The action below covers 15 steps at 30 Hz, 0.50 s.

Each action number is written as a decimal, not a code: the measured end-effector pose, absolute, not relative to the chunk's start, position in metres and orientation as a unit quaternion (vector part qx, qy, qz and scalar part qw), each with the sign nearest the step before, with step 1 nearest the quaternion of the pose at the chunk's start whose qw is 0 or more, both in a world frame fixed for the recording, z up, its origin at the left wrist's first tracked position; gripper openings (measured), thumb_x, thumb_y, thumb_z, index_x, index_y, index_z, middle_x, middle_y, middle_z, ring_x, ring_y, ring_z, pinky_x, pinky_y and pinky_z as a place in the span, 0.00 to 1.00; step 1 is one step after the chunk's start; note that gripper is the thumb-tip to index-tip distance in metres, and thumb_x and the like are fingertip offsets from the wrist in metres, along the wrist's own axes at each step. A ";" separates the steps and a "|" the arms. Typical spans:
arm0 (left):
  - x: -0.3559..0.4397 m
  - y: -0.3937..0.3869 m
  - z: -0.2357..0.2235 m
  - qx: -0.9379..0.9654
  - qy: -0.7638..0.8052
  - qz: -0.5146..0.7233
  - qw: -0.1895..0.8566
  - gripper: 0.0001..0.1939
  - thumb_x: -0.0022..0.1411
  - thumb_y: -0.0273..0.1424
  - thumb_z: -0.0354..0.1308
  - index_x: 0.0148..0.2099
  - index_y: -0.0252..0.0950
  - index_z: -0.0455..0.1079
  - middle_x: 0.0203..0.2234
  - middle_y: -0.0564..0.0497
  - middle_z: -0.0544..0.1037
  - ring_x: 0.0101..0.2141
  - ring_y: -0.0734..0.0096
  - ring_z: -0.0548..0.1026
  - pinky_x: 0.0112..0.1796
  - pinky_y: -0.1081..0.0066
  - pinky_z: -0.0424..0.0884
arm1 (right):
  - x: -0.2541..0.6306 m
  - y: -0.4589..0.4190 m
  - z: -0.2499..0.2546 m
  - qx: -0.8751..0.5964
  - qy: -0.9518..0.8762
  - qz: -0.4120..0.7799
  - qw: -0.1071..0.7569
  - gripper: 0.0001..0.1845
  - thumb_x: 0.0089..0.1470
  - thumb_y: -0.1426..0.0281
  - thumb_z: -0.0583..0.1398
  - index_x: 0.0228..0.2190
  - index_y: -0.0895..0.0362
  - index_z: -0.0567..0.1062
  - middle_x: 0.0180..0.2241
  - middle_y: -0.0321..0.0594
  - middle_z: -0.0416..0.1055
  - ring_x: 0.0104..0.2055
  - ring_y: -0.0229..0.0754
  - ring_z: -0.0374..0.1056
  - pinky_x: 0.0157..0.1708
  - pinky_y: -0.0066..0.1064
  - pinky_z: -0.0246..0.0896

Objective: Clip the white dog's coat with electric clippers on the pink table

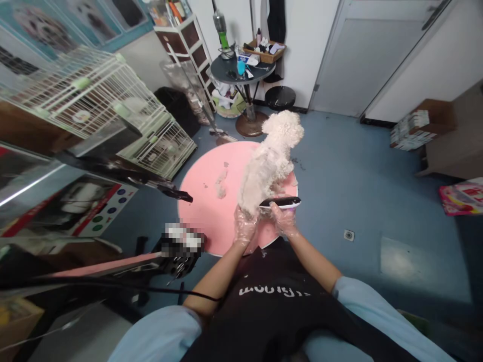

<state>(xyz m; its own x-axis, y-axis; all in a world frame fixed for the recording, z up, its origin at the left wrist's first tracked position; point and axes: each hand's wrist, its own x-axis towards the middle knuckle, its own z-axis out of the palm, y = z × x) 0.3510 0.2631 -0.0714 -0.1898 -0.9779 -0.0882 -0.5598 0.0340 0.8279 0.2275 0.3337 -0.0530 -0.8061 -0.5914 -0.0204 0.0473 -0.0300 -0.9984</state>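
A small white fluffy dog (272, 158) stands on a round pink table (206, 201), facing away from me. My left hand (245, 226), in a clear glove, is closed on the dog's rear fur. My right hand (284, 218), also gloved, grips a black and white clipper (281, 202) held sideways against the dog's hind end. Clumps of cut fur (221, 183) lie on the pink top to the dog's left.
White wire cages (94, 95) stand at the left. A dark round side table (241, 70) with bottles and a basket is behind the dog, a black stool (279, 96) beside it. A dark arm with a clamp (177, 193) reaches over the pink table. Boxes (411, 129) sit at right.
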 end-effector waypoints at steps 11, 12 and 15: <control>0.346 0.280 -0.085 0.550 -0.506 -0.620 0.240 0.14 0.55 0.29 0.64 0.45 0.32 0.75 0.43 0.40 0.82 0.47 0.54 0.78 0.47 0.62 0.72 | 0.228 0.335 -0.046 -0.170 0.654 -0.695 0.246 0.16 0.45 0.60 0.66 0.35 0.54 0.73 0.34 0.40 0.79 0.36 0.44 0.76 0.39 0.35 0.73; 0.347 0.282 -0.084 0.541 -0.500 -0.632 0.242 0.12 0.56 0.29 0.64 0.44 0.33 0.75 0.42 0.41 0.81 0.47 0.55 0.78 0.47 0.62 0.72 | 0.229 0.334 -0.044 -0.169 0.654 -0.690 0.259 0.17 0.45 0.59 0.66 0.35 0.55 0.74 0.34 0.40 0.79 0.35 0.44 0.76 0.38 0.35 0.73; 0.356 0.290 -0.083 0.525 -0.483 -0.660 0.235 0.09 0.56 0.34 0.64 0.37 0.33 0.74 0.32 0.44 0.81 0.38 0.58 0.79 0.40 0.63 0.73 | 0.232 0.332 -0.043 -0.174 0.662 -0.655 0.321 0.17 0.40 0.60 0.68 0.32 0.56 0.75 0.28 0.39 0.78 0.31 0.43 0.75 0.33 0.34 0.73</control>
<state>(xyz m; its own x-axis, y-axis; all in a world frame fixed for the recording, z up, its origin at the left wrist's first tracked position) 0.3563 0.2896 -0.0826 -0.3380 -0.8169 -0.4674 -0.1971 -0.4241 0.8839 0.2321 0.3322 -0.0427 -0.7335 -0.6505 -0.1968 0.1894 0.0825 -0.9784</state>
